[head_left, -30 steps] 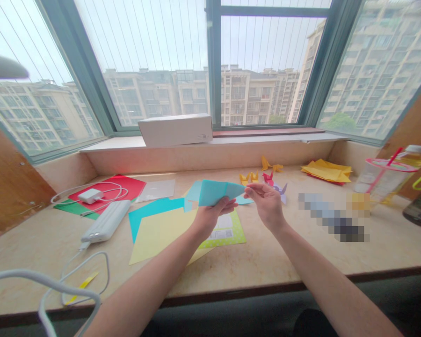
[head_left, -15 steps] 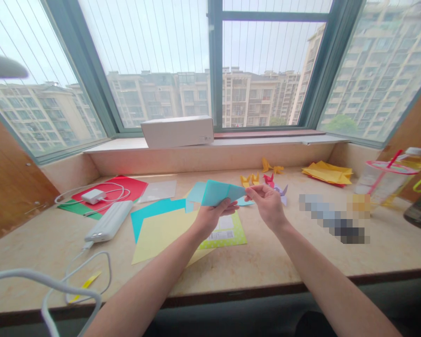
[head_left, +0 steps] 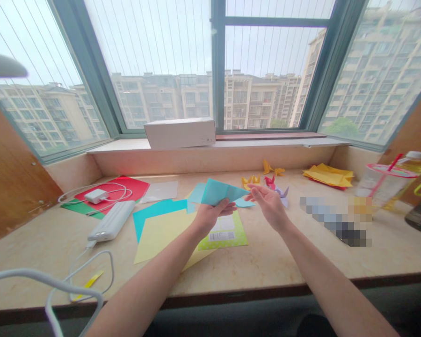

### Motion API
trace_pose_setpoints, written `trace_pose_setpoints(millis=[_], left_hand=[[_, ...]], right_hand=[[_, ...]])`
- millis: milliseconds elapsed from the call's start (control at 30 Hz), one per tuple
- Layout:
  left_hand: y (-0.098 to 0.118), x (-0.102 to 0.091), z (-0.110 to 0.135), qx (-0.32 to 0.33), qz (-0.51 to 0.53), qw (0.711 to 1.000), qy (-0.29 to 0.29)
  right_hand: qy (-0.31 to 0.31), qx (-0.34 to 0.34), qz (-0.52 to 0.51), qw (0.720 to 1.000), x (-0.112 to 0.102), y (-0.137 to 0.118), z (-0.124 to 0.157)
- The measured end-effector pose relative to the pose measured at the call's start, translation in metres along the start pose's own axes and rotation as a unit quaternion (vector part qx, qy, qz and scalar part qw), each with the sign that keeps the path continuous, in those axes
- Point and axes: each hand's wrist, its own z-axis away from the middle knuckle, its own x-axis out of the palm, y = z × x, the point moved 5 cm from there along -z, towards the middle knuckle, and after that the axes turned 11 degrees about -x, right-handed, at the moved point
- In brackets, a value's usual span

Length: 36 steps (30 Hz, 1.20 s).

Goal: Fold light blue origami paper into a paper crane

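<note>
A sheet of light-blue origami paper (head_left: 217, 191), folded with creases and narrowing to a point on the right, is held above the desk. My left hand (head_left: 212, 214) grips it from below, thumb on the near face and fingers behind. At its pointed right end are the thumb and forefinger of my right hand (head_left: 266, 201), closed around the tip; the exact contact is small and hard to see. Beneath my hands lie pale yellow paper (head_left: 164, 231), a blue sheet (head_left: 140, 217) and a lime-green dotted packet (head_left: 228, 241) with a white label.
Folded yellow (head_left: 250, 181), red (head_left: 269, 181) and purple (head_left: 283, 193) paper figures stand behind my right hand. Yellow paper (head_left: 328, 175), a lidded cup (head_left: 382, 182) and a blurred item (head_left: 333, 222) are rightward. A power bank (head_left: 112, 222) with cables lies left.
My right fingers have shifted slightly at the tip, and the blue paper's right part now looks wider and more sharply pointed. The view has moved a little.
</note>
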Motion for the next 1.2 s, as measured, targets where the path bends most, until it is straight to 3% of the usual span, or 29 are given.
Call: trace_pose_setpoints(millis=[267,467,533,800,1000,1200], left_hand=[[-0.002,0.005,0.001,-0.006,-0.057,0.998,-0.038],[-0.005,0.000,0.001,-0.039,-0.129,0.987,-0.091],[-0.005,0.001,0.002,-0.046,-0.140,0.983,-0.107],[0.005,0.009,0.009,0.004,-0.147,0.981,-0.126],[0.011,0.002,0.005,0.050,-0.081,0.993,-0.064],[0.010,0.007,0.008,0.049,-0.051,0.991,-0.112]], right_hand=[[-0.022,0.018,0.049,0.998,0.004,0.002,0.002],[-0.147,0.072,-0.006,0.987,0.016,0.012,0.010],[-0.161,0.082,-0.005,0.984,0.019,0.016,0.013],[-0.095,0.052,-0.031,0.994,0.019,0.020,0.011],[-0.141,-0.026,0.095,0.985,0.021,0.011,0.010],[-0.144,-0.120,0.129,0.974,0.019,0.008,0.011]])
